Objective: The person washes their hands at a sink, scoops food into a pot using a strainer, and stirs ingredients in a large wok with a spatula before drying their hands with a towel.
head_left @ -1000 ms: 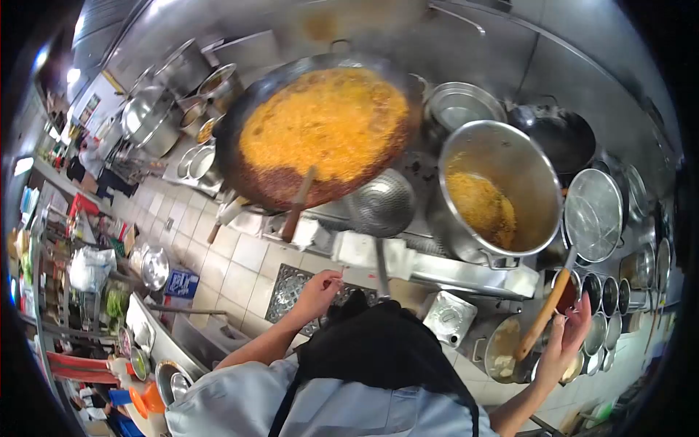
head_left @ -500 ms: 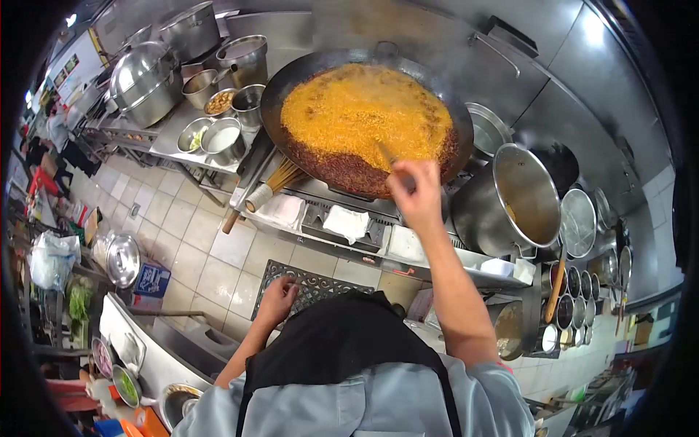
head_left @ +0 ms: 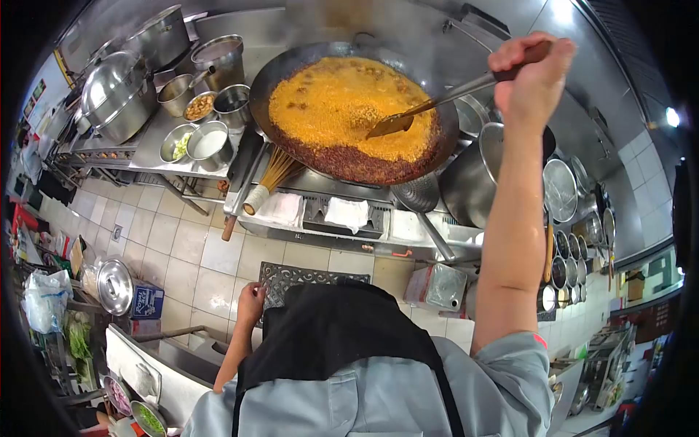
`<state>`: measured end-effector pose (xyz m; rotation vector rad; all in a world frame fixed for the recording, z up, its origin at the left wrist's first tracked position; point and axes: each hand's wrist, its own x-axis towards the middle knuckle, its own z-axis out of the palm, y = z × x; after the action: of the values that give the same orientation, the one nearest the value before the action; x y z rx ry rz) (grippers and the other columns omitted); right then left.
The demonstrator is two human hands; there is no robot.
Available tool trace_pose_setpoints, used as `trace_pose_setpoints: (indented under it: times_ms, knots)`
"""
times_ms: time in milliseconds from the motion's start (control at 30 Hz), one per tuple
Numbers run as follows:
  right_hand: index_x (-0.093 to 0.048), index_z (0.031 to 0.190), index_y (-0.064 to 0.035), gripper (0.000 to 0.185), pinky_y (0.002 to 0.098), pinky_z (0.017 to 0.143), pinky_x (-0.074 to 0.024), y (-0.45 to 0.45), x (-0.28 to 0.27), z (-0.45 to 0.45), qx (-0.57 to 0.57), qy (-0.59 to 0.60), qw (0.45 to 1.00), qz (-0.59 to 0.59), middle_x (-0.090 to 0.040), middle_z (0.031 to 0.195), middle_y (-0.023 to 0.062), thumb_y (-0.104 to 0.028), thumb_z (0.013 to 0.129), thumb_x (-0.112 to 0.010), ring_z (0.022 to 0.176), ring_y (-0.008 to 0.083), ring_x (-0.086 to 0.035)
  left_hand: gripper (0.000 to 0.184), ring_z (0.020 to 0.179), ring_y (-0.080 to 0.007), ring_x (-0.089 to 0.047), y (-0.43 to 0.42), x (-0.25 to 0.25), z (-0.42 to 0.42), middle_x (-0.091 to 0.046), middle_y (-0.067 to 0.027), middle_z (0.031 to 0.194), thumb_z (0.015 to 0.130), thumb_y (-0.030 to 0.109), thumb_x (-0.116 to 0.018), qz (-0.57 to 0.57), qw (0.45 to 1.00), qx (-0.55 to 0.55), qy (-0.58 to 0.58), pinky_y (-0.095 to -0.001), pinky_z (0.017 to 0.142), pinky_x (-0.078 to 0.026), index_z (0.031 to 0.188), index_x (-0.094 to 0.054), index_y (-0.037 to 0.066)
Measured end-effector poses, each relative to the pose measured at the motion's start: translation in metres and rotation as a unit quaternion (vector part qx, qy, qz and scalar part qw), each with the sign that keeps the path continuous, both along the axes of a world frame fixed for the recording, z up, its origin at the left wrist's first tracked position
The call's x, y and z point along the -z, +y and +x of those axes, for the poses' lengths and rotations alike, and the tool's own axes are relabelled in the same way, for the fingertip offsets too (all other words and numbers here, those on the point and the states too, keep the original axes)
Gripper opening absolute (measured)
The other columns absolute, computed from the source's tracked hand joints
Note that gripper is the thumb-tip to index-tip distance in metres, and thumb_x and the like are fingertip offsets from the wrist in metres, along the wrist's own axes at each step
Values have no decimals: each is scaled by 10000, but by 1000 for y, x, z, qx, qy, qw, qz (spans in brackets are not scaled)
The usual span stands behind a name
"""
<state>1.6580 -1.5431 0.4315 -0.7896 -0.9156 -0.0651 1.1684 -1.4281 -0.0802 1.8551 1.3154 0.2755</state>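
Kitchen: steel wall panels behind the cooking line; pale tiled floor point(head_left: 224, 253) below, with one dark openwork mat point(head_left: 313, 277) just right of the left fingers in view.
Right hand point(head_left: 530, 91): arm raised and extended forward, elbow nearly straight; fingers closed around the wooden handle of one spatula point(head_left: 460, 91).
Left hand point(head_left: 251, 300): arm low, beside the black apron point(head_left: 328, 328); fingers loosely curled, nothing visible in them.
Spatula position: shaft slopes down and left from the right fingers; blade rests in the food, inside the wok.
Wok, quantity 1 point(head_left: 431, 76): left of and below the right fingers; holds an orange mixture point(head_left: 320, 102) with a dark red layer point(head_left: 357, 166) along the near side.
Cloths, quantity 3 point(head_left: 347, 213): white, in a row along the stove front point(head_left: 306, 238), below the wok; all above the left fingers in view.
Perforated ladle, quantity 1 point(head_left: 416, 194): near the wok's lower right edge, well below the right fingers.
Bamboo bundle, quantity 1 point(head_left: 280, 171): tied, at the wok's lower left, above the left fingers.
Small containers, quantity 4 point(head_left: 211, 143): grouped on the steel bench point(head_left: 156, 151), left of the wok and well apart from the right fingers; contents white, green, brown and dark.
Stockpot, quantity 1 point(head_left: 462, 182): below the right fingers, partly hidden by the forearm.
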Motion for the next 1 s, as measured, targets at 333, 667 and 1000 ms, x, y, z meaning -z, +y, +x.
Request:
trace_pose_setpoints:
  times_ms: [333,667,1000]
  knots:
    - [-547,876,-47,381,369,600,-413,-53,59,-7,-57,77,994,-51,-487,661,81,-393,1033,-508,602,210,-475,360,967,-397,-719,5,57,-58,-735,-260,1011,911,274,-699,-53,989,22,135,-451,883,-560,1105,-705,-28]
    - [-461,708,-14,269,338,608,-376,18,206,21,-136,4,988,-77,-440,628,76,-159,925,-526,606,180,-419,355,1032,-423,-695,33,81,-51,-726,-268,1045,912,313,-673,-34,990,17,134,-463,928,-539,1084,-711,5]
    - [-460,711,-24,263,321,580,-373,90,211,57,-77,6,994,-75,-458,630,55,-147,935,-523,596,151,-441,426,971,-409,-710,5,76,-31,-727,-270,971,894,304,-703,-68,984,-84,143,-468,891,-549,1178,-668,-12]
